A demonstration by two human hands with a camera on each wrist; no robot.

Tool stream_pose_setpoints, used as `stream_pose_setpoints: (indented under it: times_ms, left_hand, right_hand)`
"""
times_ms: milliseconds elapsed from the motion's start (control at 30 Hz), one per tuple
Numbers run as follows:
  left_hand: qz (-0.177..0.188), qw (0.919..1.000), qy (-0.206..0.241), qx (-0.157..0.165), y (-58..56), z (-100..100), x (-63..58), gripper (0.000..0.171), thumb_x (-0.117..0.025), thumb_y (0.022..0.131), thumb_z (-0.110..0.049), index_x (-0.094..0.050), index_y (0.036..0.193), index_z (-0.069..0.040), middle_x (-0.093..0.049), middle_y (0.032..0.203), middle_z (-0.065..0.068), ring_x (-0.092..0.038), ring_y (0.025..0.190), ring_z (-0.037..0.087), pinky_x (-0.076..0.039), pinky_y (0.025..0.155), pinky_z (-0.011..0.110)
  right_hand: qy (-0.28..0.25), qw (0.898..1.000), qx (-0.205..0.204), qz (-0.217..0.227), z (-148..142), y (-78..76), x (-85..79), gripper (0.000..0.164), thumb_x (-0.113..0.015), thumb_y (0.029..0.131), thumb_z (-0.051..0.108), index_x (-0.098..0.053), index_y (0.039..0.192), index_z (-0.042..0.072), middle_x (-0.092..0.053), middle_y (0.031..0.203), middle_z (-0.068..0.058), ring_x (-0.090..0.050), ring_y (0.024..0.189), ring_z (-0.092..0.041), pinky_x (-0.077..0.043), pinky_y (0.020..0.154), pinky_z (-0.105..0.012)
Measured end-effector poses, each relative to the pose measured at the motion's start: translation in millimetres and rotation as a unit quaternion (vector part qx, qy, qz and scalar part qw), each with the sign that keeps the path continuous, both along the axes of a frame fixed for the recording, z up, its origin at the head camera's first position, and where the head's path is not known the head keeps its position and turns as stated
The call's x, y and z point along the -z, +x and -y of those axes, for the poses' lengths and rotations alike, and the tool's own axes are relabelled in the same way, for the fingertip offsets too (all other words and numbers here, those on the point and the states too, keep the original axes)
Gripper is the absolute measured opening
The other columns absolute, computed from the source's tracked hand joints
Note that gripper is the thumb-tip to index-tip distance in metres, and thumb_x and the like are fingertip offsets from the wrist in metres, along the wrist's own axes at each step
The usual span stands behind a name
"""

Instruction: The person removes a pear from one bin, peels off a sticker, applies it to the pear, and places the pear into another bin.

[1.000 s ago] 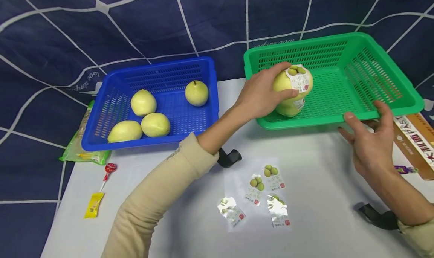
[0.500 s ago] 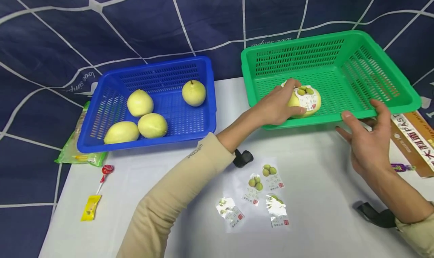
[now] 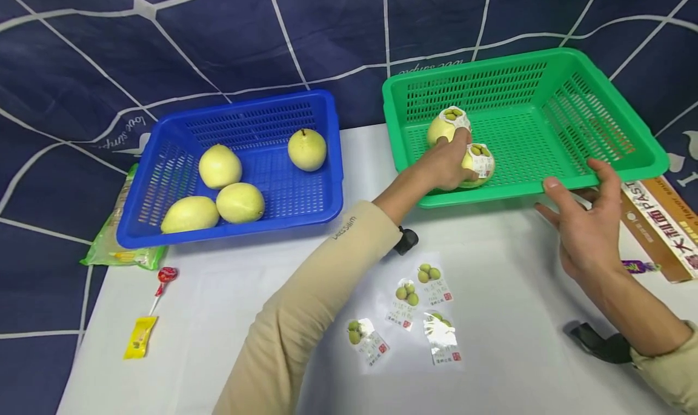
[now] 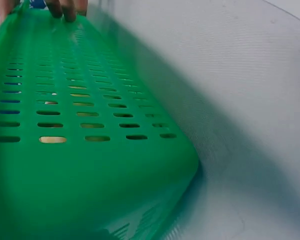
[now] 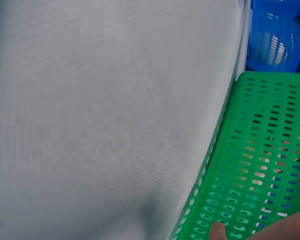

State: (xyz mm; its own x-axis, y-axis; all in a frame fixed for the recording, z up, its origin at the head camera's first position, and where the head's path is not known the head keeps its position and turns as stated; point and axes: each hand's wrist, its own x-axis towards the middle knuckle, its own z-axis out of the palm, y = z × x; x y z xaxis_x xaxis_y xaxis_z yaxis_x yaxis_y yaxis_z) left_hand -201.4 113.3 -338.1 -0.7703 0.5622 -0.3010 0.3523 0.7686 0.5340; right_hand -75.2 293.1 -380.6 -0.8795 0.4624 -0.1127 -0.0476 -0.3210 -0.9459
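In the head view, my left hand [image 3: 448,160] reaches over the left front part of the green basket [image 3: 523,192]. It holds a pale yellow pear [image 3: 470,181] low inside, fingers behind and thumb in front. A white sticker with a fruit picture is on this pear's upper side. Just behind sits a second pear [image 3: 439,128], also stickered and partly covered by the hand. My right hand [image 3: 591,233] grips the basket's front rim from the near side, some fingers under it. One right fingertip [image 5: 218,231] shows against the slotted wall in the right wrist view.
A blue basket [image 3: 229,234] with several unlabelled pears stands left. On the white table lie a sheet with several stickers [image 3: 403,300], a red lollipop [image 3: 166,274], a yellow packet [image 3: 140,337] and a green bag [image 3: 128,254]. A pasta box [image 3: 662,230] lies at right.
My left hand has lowered the stickered pear into the green basket, in front of the other pear, which now shows behind it. The right hand stays at the rim.
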Motion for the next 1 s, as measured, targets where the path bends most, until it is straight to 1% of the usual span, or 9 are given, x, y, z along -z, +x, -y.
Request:
stream_pose_setpoints:
  times_ms: [233, 400, 500, 567, 633, 733, 833, 900, 1000]
  left_hand:
    - [-0.025, 0.9988, -0.017, -0.037, -3.4, -2, 2.4, 0.055, -0.068, 0.094, -0.038, -0.037, 0.13, -0.01, -0.058, 0.107, 0.002, -0.059, 0.094, 0.013, -0.048, 0.072, 0.026]
    - [-0.048, 0.9981, -0.012, -0.037, -4.0, -1, 0.1, 0.044, -0.073, 0.091, -0.034, -0.05, 0.121, -0.012, -0.059, 0.103, -0.002, -0.057, 0.091, 0.012, -0.047, 0.07, 0.025]
    - [-0.053, 0.9982, -0.005, -0.027, -3.2, 0, -3.9, 0.044, -0.074, 0.09, -0.033, -0.056, 0.124, -0.012, -0.061, 0.111, -0.002, -0.056, 0.098, 0.011, -0.047, 0.076, 0.024]
    - [-0.053, 0.9983, 0.001, -0.022, -1.9, 4, -10.4, 0.049, -0.073, 0.091, -0.033, -0.056, 0.131, -0.012, -0.061, 0.121, -0.003, -0.055, 0.106, 0.011, -0.046, 0.081, 0.023]
    - [-0.051, 0.9983, 0.022, -0.016, 0.6, 12, -19.2, 0.053, -0.071, 0.093, -0.034, -0.054, 0.138, -0.013, -0.058, 0.13, -0.003, -0.053, 0.113, 0.01, -0.044, 0.085, 0.022]
    - [-0.057, 0.9961, 0.067, -0.012, 8.0, 36, -36.4, 0.052, -0.067, 0.096, -0.034, -0.052, 0.141, -0.014, -0.055, 0.137, -0.004, -0.049, 0.12, 0.01, -0.042, 0.09, 0.02]
    - [-0.074, 0.9892, 0.123, -0.03, 21.0, 74, -53.4, 0.047, -0.065, 0.097, -0.035, -0.055, 0.138, -0.015, -0.056, 0.136, -0.004, -0.05, 0.121, 0.01, -0.042, 0.094, 0.021]
    - [-0.098, 0.9801, 0.164, -0.054, 31.9, 103, -60.7, 0.043, -0.065, 0.097, -0.035, -0.059, 0.133, -0.014, -0.059, 0.132, -0.003, -0.054, 0.118, 0.01, -0.044, 0.094, 0.022]
    - [-0.117, 0.9584, 0.233, -0.116, 51.0, 149, -62.7, 0.037, -0.068, 0.095, -0.031, -0.063, 0.127, -0.012, -0.065, 0.121, -0.001, -0.062, 0.104, 0.012, -0.05, 0.087, 0.025]
  right_hand:
    - [0.0, 1.0, -0.003, 0.005, 1, -0.9, 0.4, 0.067, -0.068, 0.091, 0.0, -0.034, 0.144, 0.024, -0.033, 0.119, -0.005, -0.049, 0.106, -0.016, -0.058, 0.072, -0.025]
    - [0.0, 1.0, 0.001, 0.007, 0, -0.4, 0.1, 0.068, -0.068, 0.091, 0.0, -0.034, 0.145, 0.024, -0.033, 0.119, -0.004, -0.05, 0.106, -0.017, -0.058, 0.073, -0.025]
    - [-0.008, 1.0, 0.003, 0.003, -1, 0.2, -0.3, 0.068, -0.067, 0.091, -0.001, -0.034, 0.145, 0.023, -0.033, 0.119, -0.004, -0.05, 0.105, -0.017, -0.058, 0.072, -0.025]
    - [-0.016, 1.0, 0.005, -0.003, -2, -0.1, -1.0, 0.068, -0.067, 0.091, -0.003, -0.034, 0.145, 0.022, -0.033, 0.119, -0.005, -0.05, 0.104, -0.016, -0.058, 0.072, -0.026]
    - [-0.023, 1.0, 0.006, -0.008, -2, -0.2, -1.4, 0.068, -0.066, 0.091, -0.005, -0.034, 0.145, 0.022, -0.033, 0.118, -0.005, -0.05, 0.104, -0.016, -0.058, 0.071, -0.026]
    - [-0.025, 1.0, 0.004, -0.007, -2, -0.2, -1.4, 0.068, -0.066, 0.091, -0.006, -0.034, 0.145, 0.022, -0.034, 0.119, -0.005, -0.05, 0.104, -0.016, -0.058, 0.071, -0.027]
    - [-0.025, 1.0, 0.001, -0.004, -2, 0.3, -1.4, 0.068, -0.065, 0.091, -0.006, -0.034, 0.145, 0.022, -0.034, 0.119, -0.004, -0.049, 0.104, -0.015, -0.058, 0.071, -0.027]
    - [-0.023, 1.0, -0.001, -0.002, -2, 0.9, -1.6, 0.068, -0.065, 0.091, -0.005, -0.033, 0.145, 0.022, -0.034, 0.119, -0.004, -0.049, 0.104, -0.015, -0.058, 0.071, -0.027]
    - [-0.023, 1.0, -0.004, -0.004, -2, 1.3, -1.4, 0.068, -0.064, 0.092, -0.005, -0.032, 0.145, 0.022, -0.034, 0.118, -0.004, -0.049, 0.104, -0.015, -0.058, 0.071, -0.027]
